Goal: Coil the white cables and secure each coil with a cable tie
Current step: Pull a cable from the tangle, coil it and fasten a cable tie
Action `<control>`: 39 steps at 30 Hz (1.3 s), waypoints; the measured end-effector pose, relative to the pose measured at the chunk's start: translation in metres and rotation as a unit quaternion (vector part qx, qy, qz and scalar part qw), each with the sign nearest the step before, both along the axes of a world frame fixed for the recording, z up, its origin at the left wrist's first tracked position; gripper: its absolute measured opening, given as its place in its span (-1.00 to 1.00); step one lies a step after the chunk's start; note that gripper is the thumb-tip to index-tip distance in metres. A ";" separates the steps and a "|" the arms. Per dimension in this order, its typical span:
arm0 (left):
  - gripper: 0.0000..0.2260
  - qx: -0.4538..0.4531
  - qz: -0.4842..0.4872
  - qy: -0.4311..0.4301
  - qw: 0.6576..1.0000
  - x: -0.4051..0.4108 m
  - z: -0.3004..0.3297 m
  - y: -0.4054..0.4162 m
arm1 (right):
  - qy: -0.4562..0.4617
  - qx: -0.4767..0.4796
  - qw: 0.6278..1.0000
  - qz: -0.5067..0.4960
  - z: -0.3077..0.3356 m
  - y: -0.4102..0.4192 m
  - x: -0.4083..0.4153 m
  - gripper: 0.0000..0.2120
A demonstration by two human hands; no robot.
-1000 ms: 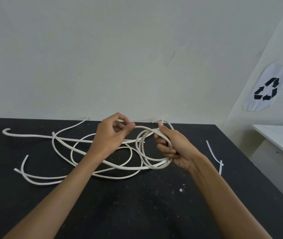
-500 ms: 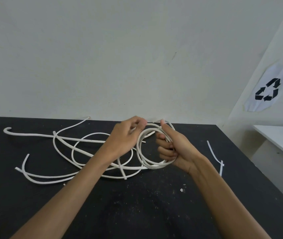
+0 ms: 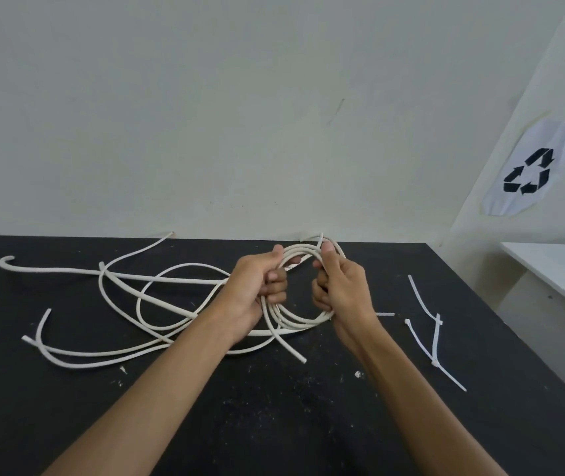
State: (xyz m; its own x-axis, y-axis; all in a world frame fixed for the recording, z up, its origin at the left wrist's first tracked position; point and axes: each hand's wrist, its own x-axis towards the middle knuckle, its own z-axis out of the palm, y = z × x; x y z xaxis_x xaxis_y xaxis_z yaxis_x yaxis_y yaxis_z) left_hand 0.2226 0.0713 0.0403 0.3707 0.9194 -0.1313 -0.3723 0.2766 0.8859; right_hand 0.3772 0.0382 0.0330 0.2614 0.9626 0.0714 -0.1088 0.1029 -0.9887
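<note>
Two hands, left hand [image 3: 257, 286] and right hand [image 3: 341, 290], clamp fingers around one white coil [image 3: 295, 324]; loosening either grip could spring loops apart before cable ties [image 3: 429, 324], lying right, are reached.

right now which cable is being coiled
The cable looped between both hands, lifted. The other cables lie loose on the table's left.

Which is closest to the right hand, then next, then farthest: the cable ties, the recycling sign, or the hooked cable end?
From the right hand:
1. Cable ties, on the table just to its right.
2. Recycling sign, up on the right wall.
3. Hooked cable end, far left on the table.
</note>
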 end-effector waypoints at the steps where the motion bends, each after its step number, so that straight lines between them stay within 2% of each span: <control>1: -0.79 -0.018 0.006 -0.032 0.999 0.001 0.000 -0.001 | 0.002 0.008 1.000 -0.010 -0.002 -0.001 -0.004 -0.57; 4: -0.69 -0.041 0.040 -0.070 0.996 0.005 0.001 -0.004 | 0.010 0.028 0.998 -0.062 -0.004 -0.004 -0.016 -0.55; 7: -0.72 -0.024 0.068 -0.062 0.995 0.010 0.000 -0.007 | 0.054 0.042 0.991 -0.117 -0.004 -0.004 -0.024 -0.55; 9: -0.67 0.013 0.076 -0.003 0.997 0.011 -0.003 -0.007 | 0.095 0.040 0.986 -0.134 -0.005 -0.003 -0.026 -0.57; 12: -0.64 0.055 0.085 0.106 0.989 0.014 -0.007 -0.008 | 0.107 0.023 0.985 -0.131 -0.013 -0.004 -0.025 -0.59; 14: -0.59 0.073 0.104 0.136 0.982 0.015 -0.010 -0.007 | 0.071 0.006 0.991 -0.113 -0.022 -0.009 -0.022 -0.56; 16: -0.57 0.061 0.133 0.125 0.981 0.016 -0.015 -0.005 | -0.009 -0.004 0.995 -0.102 -0.032 -0.014 -0.019 -0.49; 20: -0.68 -0.017 0.172 0.081 0.982 0.021 -0.026 -0.003 | -0.134 0.016 0.985 -0.108 -0.040 -0.025 -0.005 -0.52; 22: -0.76 -0.032 0.191 0.089 0.977 0.027 -0.031 -0.004 | -0.181 0.024 0.978 -0.103 -0.041 -0.029 0.002 -0.58; 24: -0.80 -0.030 0.205 0.112 0.972 0.033 -0.033 -0.006 | -0.209 0.030 0.973 -0.098 -0.042 -0.031 0.007 -0.63; 28: -0.74 -0.021 0.218 0.123 0.968 0.045 -0.033 -0.007 | -0.230 0.032 0.968 -0.093 -0.044 -0.037 0.021 -0.65; 30: -0.74 -0.016 0.213 0.126 0.969 0.048 -0.033 -0.006 | -0.230 0.015 0.971 -0.068 -0.042 -0.038 0.035 -0.65; 32: -0.74 -0.005 0.193 0.127 0.973 0.051 -0.036 -0.005 | -0.240 0.005 0.969 -0.063 -0.041 -0.038 0.059 -0.72; 35: -0.76 0.003 0.168 0.134 0.977 0.059 -0.039 -0.006 | -0.335 -0.025 0.932 -0.134 -0.041 -0.042 0.108 -0.78; 39: -0.79 0.006 0.146 0.137 0.980 0.076 -0.046 -0.009 | -0.497 -0.136 0.833 -0.201 -0.050 -0.054 0.165 -0.80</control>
State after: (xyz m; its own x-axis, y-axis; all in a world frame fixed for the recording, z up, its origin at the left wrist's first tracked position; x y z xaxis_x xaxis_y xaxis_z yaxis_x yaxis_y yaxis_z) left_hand 0.2981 0.0622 -0.0054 0.0448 0.9831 -0.1778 -0.1811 0.1830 0.9663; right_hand 0.5425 -0.0159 -0.0170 0.5088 0.8273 0.2382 0.7671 -0.3100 -0.5617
